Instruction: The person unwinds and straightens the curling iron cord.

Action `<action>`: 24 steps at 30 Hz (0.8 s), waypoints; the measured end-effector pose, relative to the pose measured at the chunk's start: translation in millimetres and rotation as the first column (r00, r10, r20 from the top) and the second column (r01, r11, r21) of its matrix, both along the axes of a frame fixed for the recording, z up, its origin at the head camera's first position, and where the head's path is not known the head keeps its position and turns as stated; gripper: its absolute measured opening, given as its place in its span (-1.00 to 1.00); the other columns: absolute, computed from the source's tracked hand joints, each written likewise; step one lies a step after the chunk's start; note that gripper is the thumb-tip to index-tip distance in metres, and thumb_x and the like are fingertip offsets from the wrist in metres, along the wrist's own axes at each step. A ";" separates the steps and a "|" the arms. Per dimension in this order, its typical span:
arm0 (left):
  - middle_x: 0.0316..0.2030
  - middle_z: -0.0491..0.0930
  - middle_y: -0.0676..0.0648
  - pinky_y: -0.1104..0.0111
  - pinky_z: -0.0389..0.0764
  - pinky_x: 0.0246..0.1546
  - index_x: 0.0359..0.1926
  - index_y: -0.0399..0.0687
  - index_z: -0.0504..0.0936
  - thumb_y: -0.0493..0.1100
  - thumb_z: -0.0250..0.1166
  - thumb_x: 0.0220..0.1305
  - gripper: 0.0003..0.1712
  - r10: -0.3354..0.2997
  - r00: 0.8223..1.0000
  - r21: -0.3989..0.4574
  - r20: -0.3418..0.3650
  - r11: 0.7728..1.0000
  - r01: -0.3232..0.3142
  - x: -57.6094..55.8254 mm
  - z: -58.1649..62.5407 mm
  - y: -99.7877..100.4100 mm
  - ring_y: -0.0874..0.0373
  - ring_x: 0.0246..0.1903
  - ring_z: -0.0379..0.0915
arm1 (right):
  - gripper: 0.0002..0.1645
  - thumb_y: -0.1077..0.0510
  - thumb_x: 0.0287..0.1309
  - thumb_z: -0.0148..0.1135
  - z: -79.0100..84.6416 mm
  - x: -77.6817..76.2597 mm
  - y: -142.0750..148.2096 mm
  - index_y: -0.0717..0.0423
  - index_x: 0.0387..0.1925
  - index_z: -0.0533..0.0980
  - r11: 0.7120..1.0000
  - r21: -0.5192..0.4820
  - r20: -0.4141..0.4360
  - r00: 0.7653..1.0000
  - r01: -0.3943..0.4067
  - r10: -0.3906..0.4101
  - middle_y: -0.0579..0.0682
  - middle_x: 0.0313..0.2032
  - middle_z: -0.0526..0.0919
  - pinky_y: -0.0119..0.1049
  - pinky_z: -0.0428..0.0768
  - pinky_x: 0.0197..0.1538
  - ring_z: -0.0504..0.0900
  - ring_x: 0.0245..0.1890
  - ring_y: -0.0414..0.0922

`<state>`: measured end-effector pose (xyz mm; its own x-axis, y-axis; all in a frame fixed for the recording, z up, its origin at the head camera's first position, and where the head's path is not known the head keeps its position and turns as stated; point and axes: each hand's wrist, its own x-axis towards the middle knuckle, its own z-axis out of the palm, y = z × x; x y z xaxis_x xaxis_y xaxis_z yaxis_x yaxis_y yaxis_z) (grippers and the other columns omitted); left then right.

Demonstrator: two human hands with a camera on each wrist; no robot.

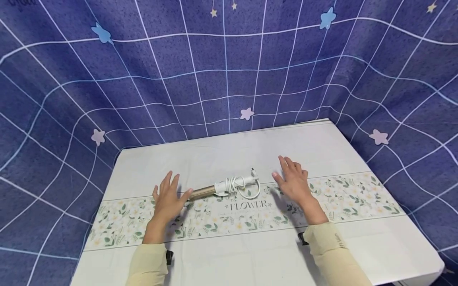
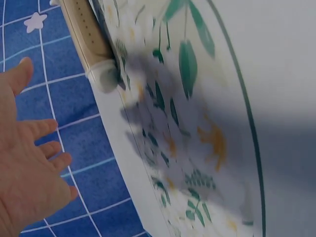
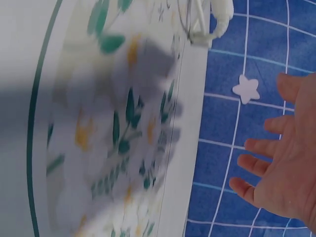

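Here's the hair-styling iron (image 1: 221, 187), lying at a slight slant near the middle of the white worktop (image 1: 229, 258), its gold barrel (image 1: 203, 192) pointing to the left and its white handle to the right! The white cord (image 1: 231, 184) loops around that handle, one loose bend spilling over onto the printed floral band (image 1: 330, 200), and there's the plug (image 1: 254, 172) up by the handle's end.

Now the hands, one on either side, both above the worktop! The left hand (image 1: 168, 204) is over by the barrel end, fingers spread wide, nothing in them. From the head view its thumb overlaps the barrel's tip, but look at the left wrist view: a clear gap between thumb and the pale rounded tip (image 2: 106, 76)! Across to the right hand (image 1: 295, 184), beyond the plug and apart from it, fingers spread too, thumb out towards the cord, holding nothing. Both hands cast soft shadows on the floral print.

Pale yellow sleeves (image 1: 330, 246) on both arms, and just below the iron the lettering "FLOWER" (image 1: 248, 205). Behind it all, a blue curtain (image 1: 211, 87), criss-crossed with white and light-blue lines and dotted with stars!
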<state>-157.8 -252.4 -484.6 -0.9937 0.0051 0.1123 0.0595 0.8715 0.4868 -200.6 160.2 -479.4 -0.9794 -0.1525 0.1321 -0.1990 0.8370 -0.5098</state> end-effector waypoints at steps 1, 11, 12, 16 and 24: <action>0.50 -0.20 -0.21 -0.23 -0.43 0.30 0.46 -0.18 0.08 0.27 0.16 0.29 -0.06 -0.002 1.000 0.005 -0.006 1.000 0.002 -0.7 -0.8 2.0 -0.21 0.45 -0.30 | -0.19 -0.16 0.40 -0.07 -0.1 -0.1 -2.5 0.08 0.50 -0.03 1.000 -0.013 0.007 1.000 -0.002 0.002 0.23 0.44 0.03 0.29 -0.03 0.27 0.02 0.37 0.24; 0.42 0.06 -0.25 -0.16 -0.32 0.35 0.40 -0.19 0.23 0.01 0.42 0.13 -0.10 -0.001 0.999 0.013 -0.049 1.000 0.002 -6.0 -2.7 19.4 -0.19 0.40 -0.11 | -0.23 -0.10 0.42 -0.07 1.5 -2.4 -24.6 0.13 0.48 0.01 0.992 -0.122 0.092 0.996 0.025 -0.013 0.26 0.41 0.11 0.22 0.10 0.35 0.07 0.40 0.23; 0.41 0.07 -0.25 -0.15 -0.31 0.35 0.39 -0.20 0.25 0.00 0.42 0.13 -0.11 -0.005 0.999 0.015 -0.044 1.000 0.005 -6.6 -2.3 21.0 -0.19 0.40 -0.10 | -0.24 -0.10 0.42 -0.07 1.9 -2.6 -26.0 0.12 0.48 0.01 0.992 -0.124 0.102 0.995 0.032 -0.019 0.26 0.41 0.11 0.21 0.12 0.35 0.07 0.40 0.23; 0.40 0.12 -0.25 -0.11 -0.34 0.37 0.36 -0.20 0.29 -0.01 0.45 0.09 -0.12 -0.018 1.000 0.021 -0.022 1.000 0.019 -9.3 -0.9 27.3 -0.18 0.38 -0.06 | -0.24 -0.09 0.42 -0.07 3.2 -4.1 -31.1 0.14 0.48 0.01 0.990 -0.134 0.118 0.993 0.041 -0.025 0.28 0.41 0.11 0.17 0.16 0.36 0.09 0.40 0.23; 0.37 0.18 -0.24 -0.09 -0.31 0.37 0.35 -0.20 0.32 -0.04 0.50 0.02 -0.10 -0.070 0.997 0.020 -0.024 0.997 0.071 -13.0 -3.9 37.1 -0.17 0.37 -0.01 | -0.24 -0.05 0.41 -0.03 2.8 -7.4 -38.3 0.20 0.46 0.03 0.987 -0.158 0.134 0.991 0.029 -0.008 0.34 0.37 0.17 0.15 0.17 0.36 0.15 0.38 0.25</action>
